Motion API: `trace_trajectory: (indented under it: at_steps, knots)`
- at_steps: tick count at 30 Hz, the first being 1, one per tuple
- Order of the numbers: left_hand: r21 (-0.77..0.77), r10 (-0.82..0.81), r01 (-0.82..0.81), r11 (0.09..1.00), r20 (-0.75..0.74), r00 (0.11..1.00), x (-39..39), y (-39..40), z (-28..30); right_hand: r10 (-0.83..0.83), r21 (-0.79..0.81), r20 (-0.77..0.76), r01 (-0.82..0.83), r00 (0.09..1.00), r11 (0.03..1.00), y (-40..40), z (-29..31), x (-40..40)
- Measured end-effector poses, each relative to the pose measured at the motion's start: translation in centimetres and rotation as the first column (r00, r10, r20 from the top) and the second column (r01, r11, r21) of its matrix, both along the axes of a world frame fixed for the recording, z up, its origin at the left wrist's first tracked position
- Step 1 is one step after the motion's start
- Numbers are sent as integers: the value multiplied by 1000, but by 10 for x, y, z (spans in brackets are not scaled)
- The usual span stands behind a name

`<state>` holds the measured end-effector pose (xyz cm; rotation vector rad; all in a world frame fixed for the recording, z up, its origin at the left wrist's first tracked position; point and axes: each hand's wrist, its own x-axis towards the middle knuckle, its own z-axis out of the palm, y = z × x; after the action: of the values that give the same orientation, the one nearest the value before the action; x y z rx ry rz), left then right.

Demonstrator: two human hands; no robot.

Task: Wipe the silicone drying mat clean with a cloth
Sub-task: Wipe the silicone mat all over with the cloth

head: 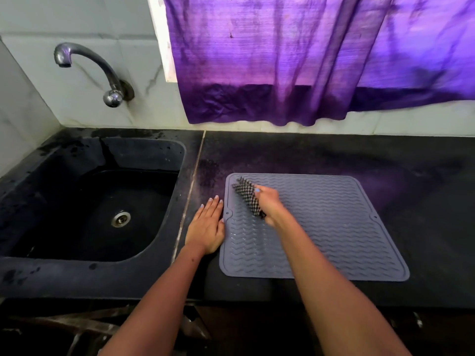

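Both forearms are extended from the front edge of the counter (424, 176) toward the work area. The silicone drying mat (334, 227) is laid flat on the counter, close to the front edge and just right of the seam beside the sink (90, 201).

The left hand (207, 227) is laid flat on the counter with the fingers straight, nothing being grasped; its thumb side is touching or just beside the left edge of the mat, apparently to steady it.

The right hand (270, 202) is positioned over the far-left part of the mat. Its fingers are curled round a dark checked cloth (248, 197), which is bunched into a narrow roll. The free end of the cloth projects toward the far-left corner of the mat and appears to be in contact with the ribbed surface.

Progress is judged as underway but incomplete: the cloth is applied to the far-left corner only. No visible difference between wiped and unwiped areas can be made out, so the portion already cleaned cannot be determined. The right half and the near edge of the mat are judged to remain to be covered.

Beyond the mat, the tap (102, 70) and a purple curtain (308, 60) are seen against the tiled wall.
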<state>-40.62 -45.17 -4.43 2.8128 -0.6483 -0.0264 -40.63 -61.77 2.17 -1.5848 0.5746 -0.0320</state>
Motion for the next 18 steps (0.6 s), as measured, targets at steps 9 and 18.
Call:
trace_trajectory:
  at_steps: [9, 18]
  knots:
    - [-11, -4, 4, 1000, -5, 1000, 0, 1, 0, 352, -851, -178, -323, 919, 414, 38, -16, -23]
    - [-30, -4, 5, 1000, 31, 1000, -2, -3, 7, 374, -883, -187, -322, 908, 341, 31, -33, -21]
